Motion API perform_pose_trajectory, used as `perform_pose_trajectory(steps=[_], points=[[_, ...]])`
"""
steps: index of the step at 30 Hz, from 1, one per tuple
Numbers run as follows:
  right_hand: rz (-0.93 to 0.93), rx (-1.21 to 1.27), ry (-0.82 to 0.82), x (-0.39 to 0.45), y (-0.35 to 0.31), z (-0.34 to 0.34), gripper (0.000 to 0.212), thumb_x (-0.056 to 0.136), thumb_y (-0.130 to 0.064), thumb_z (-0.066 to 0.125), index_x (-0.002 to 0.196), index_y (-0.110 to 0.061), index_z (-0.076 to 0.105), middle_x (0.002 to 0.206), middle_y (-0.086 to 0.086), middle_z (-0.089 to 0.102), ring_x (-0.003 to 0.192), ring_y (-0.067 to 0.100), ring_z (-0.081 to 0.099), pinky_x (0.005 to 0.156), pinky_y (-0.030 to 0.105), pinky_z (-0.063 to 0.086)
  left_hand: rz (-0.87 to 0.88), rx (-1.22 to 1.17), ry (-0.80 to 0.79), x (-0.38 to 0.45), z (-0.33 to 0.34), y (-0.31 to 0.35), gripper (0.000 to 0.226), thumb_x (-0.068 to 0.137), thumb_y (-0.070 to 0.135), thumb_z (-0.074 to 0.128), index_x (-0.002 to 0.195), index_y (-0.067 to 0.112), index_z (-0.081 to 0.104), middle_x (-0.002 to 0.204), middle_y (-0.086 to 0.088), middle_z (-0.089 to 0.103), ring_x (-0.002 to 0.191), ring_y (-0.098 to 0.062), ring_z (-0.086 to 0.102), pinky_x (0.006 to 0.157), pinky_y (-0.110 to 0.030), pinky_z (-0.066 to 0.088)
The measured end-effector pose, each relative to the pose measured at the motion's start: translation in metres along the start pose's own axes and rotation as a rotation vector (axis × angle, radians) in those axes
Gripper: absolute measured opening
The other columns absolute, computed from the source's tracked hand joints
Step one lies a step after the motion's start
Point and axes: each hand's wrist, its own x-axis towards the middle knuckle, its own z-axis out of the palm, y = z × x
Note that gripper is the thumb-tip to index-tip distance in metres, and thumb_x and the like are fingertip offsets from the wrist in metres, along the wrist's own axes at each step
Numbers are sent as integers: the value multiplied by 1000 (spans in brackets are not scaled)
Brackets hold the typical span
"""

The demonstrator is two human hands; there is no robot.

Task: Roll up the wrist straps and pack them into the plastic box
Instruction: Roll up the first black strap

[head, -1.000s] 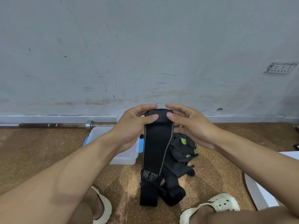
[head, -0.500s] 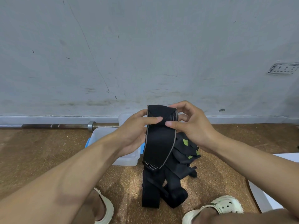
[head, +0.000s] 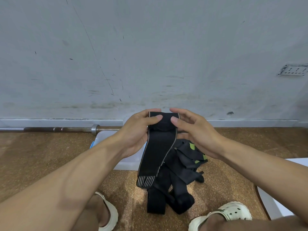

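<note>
Both hands, left hand [head: 136, 130] and right hand [head: 196, 132], pinch the roll's top; the black wrist strap [head: 158, 147] hangs down toward the near floor.

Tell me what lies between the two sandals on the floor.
In the head view, a heap of black straps lies on the brown floor between the left sandal and the right sandal.

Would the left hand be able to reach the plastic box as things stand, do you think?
Probably yes: the plastic box sits just below the left hand with nothing between, though that hand is holding the wrist strap.
</note>
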Motion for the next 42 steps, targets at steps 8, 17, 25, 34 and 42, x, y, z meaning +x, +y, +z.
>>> perform_pose_trajectory(steps=[8,17,25,34,42], points=[[-35,16,10,0,3,-3,39,91,-4,72,128,-17,66,126,2,71,108,28,73,92,35,60,-24,26,3,-1,0,-3,43,92,11,71,133,13,60,114,-10,72,96,-20,73,77,-31,59],[19,16,-52,1,3,-8,58,75,-10,80,131,-19,64,125,-1,73,112,24,72,94,34,59,14,40,14,2,-1,-5,39,86,3,75,123,6,64,106,-12,74,89,-21,75,80,-32,62],[1,-134,-62,-2,5,-7,71,85,-5,78,144,-34,51,116,24,73,108,35,73,95,38,60,14,123,11,0,-1,-6,41,82,7,79,122,6,66,110,-13,74,91,-22,75,71,-30,60],[-92,-662,-150,-5,9,0,86,102,-42,58,156,-53,-9,161,-24,35,132,3,55,116,29,40,-9,160,32,-4,2,-10,33,91,25,74,117,6,67,101,-10,76,89,-20,75,75,-34,61],[-105,-670,-57,-10,4,10,69,101,-34,62,158,-39,24,138,-17,60,113,3,67,104,28,52,-47,210,61,-3,4,-10,33,97,28,68,122,9,60,113,-13,73,97,-24,74,90,-41,60]])
